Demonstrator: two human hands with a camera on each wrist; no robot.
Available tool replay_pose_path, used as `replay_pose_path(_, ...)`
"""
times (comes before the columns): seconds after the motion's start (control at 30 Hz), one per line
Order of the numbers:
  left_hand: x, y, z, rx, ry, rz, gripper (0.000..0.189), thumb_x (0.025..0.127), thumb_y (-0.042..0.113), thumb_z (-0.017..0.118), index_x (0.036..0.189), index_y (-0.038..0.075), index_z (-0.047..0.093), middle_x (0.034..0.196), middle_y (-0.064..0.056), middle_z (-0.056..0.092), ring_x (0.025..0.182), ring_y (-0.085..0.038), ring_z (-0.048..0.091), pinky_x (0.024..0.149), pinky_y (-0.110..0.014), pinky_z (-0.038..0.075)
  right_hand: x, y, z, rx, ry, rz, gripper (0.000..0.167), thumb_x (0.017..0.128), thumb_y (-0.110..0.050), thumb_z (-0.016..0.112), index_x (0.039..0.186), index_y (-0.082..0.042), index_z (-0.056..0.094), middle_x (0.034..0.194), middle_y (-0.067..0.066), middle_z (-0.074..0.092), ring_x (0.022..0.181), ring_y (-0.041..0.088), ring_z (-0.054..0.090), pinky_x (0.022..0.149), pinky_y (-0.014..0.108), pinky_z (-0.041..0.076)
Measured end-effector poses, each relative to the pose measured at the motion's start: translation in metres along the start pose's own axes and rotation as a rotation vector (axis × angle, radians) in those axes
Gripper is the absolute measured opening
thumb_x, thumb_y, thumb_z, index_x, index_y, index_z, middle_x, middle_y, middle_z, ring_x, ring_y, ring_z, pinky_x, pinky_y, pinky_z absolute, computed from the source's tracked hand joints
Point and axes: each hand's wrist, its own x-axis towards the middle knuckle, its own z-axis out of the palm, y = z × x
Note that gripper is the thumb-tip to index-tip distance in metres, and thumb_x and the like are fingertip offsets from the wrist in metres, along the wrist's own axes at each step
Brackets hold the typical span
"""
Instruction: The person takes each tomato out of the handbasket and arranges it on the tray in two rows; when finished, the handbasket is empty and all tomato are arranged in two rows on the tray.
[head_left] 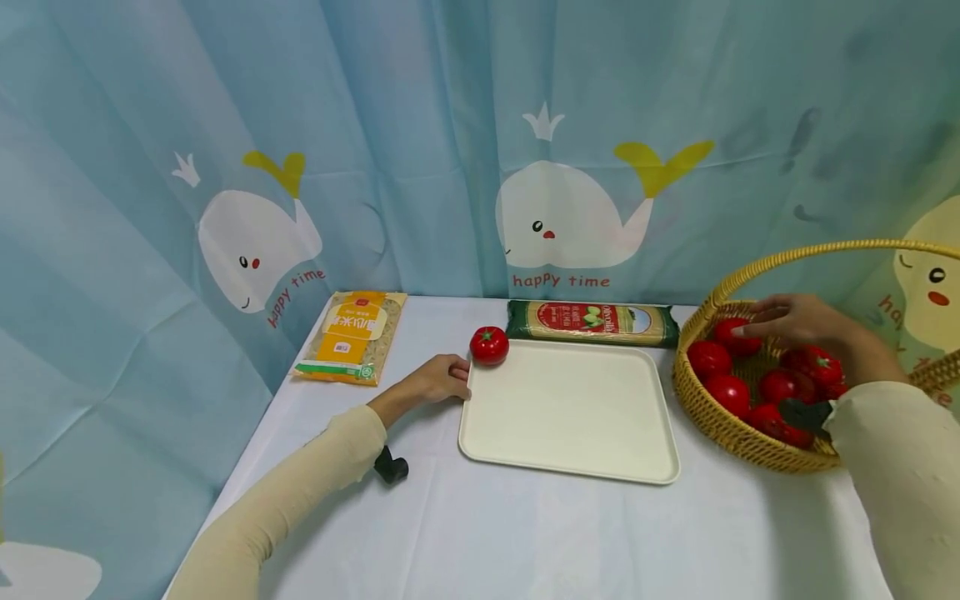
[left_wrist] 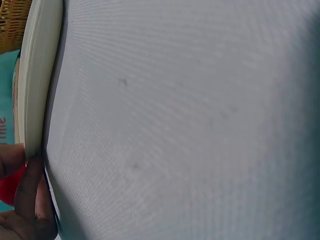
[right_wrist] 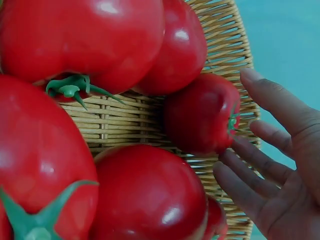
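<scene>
My left hand (head_left: 438, 379) pinches the left rim of a white rectangular tray (head_left: 570, 408); in the left wrist view the thumb lies over the rim (left_wrist: 37, 85) and fingers are below it. One red tomato (head_left: 489, 346) sits at the tray's back left corner. On the right, my right hand (head_left: 806, 321) is inside a wicker basket (head_left: 738, 437) of several tomatoes. Its fingers are spread beside a tomato (right_wrist: 195, 115) near the basket wall, with the fingertips close to it; whether they touch it I cannot tell.
Behind the tray lies a green-ended pasta packet (head_left: 592, 323). A yellow bag of grain (head_left: 352, 337) is at the back left. The basket's tall handle (head_left: 817, 247) arches over the right side. A blue curtain (head_left: 420, 125) hangs behind the white-covered table (head_left: 480, 533).
</scene>
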Motion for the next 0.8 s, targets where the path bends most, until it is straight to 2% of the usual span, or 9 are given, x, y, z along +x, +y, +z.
replay_pose_path(0.27, 0.002, -0.002, 0.000, 0.010, -0.003, -0.009, 0.046, 0.083, 0.009, 0.074, 0.126, 0.002, 0.060, 0.106, -0.007, 0.062, 0.094, -0.017, 0.057, 0.086, -0.027, 0.052, 0.011, 0.010, 0.003, -0.007, -0.050, 0.019, 0.084, 0.094, -0.042, 0.068, 0.138, 0.021, 0.035, 0.135, 0.049, 0.040, 0.098, 0.040, 0.067, 0.080, 0.047, 0.060)
replay_pose_path(0.43, 0.002, -0.001, 0.000, 0.010, -0.005, -0.009, 0.046, 0.082, 0.010, 0.075, 0.125, 0.002, 0.060, 0.106, -0.007, 0.062, 0.094, -0.017, 0.058, 0.086, -0.027, 0.052, 0.013, 0.013, 0.006, -0.067, -0.088, 0.031, 0.093, 0.091, -0.050, 0.068, 0.140, 0.021, 0.031, 0.136, 0.050, 0.037, 0.114, 0.057, 0.053, 0.086, 0.054, 0.056)
replay_pose_path(0.53, 0.002, -0.001, 0.001, 0.010, -0.007, -0.005, 0.046, 0.082, 0.010, 0.075, 0.125, 0.003, 0.060, 0.105, -0.007, 0.062, 0.094, -0.017, 0.058, 0.086, -0.027, 0.052, 0.013, 0.014, 0.007, -0.096, -0.093, 0.030, 0.095, 0.091, -0.051, 0.067, 0.140, 0.022, 0.030, 0.136, 0.051, 0.037, 0.119, 0.062, 0.045, 0.091, 0.058, 0.052)
replay_pose_path(0.7, 0.003, -0.003, 0.000, 0.009, -0.009, 0.003, 0.046, 0.082, 0.009, 0.075, 0.125, 0.002, 0.060, 0.105, -0.007, 0.062, 0.094, -0.017, 0.058, 0.085, -0.026, 0.052, 0.015, 0.015, 0.009, -0.079, -0.113, 0.022, 0.094, 0.093, -0.046, 0.068, 0.140, 0.023, 0.026, 0.132, 0.050, 0.040, 0.119, 0.060, 0.047, 0.092, 0.057, 0.053)
replay_pose_path(0.8, 0.003, -0.003, -0.002, 0.006, -0.008, 0.007, 0.046, 0.082, 0.008, 0.075, 0.125, 0.001, 0.060, 0.105, -0.007, 0.063, 0.094, -0.017, 0.058, 0.084, -0.026, 0.053, 0.016, 0.011, 0.009, -0.093, -0.113, 0.013, 0.093, 0.093, -0.045, 0.068, 0.140, 0.023, 0.027, 0.131, 0.050, 0.041, 0.117, 0.059, 0.050, 0.089, 0.055, 0.055)
